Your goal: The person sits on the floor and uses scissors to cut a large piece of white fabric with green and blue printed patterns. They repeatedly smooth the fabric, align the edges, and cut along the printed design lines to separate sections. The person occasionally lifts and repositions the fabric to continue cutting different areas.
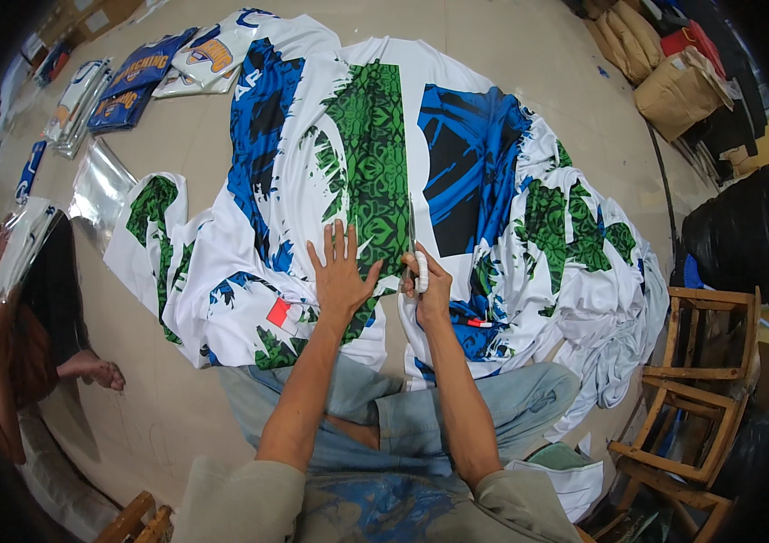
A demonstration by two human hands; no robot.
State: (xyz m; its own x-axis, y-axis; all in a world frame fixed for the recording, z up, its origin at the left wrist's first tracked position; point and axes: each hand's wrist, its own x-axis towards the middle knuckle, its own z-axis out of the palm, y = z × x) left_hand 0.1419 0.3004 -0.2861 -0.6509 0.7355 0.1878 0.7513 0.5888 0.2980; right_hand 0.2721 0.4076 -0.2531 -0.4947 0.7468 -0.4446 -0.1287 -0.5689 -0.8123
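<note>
A wide sheet of printed fabric [375,136], white with green patterned and blue-black panels, lies spread on the floor in front of my crossed legs. On the green panel my left hand [341,279] rests flat, its fingers spread. My right hand [436,288] is closed around the white-wrapped handle of a pair of scissors [422,271]. Their blades point away from me along the green panel's right edge, beside a white strip. Below the scissors the cloth is parted, and floor shows between the two sides. How far the blades are apart is hard to make out.
Folded shirts in clear bags [136,77] and a clear plastic sheet [104,185] lie at the far left. Another person's foot [92,369] is at the left. Wooden stools [710,330], a black bag [737,231] and brown paper bags [681,93] stand at the right. Bunched cloth [606,335] lies near the stools.
</note>
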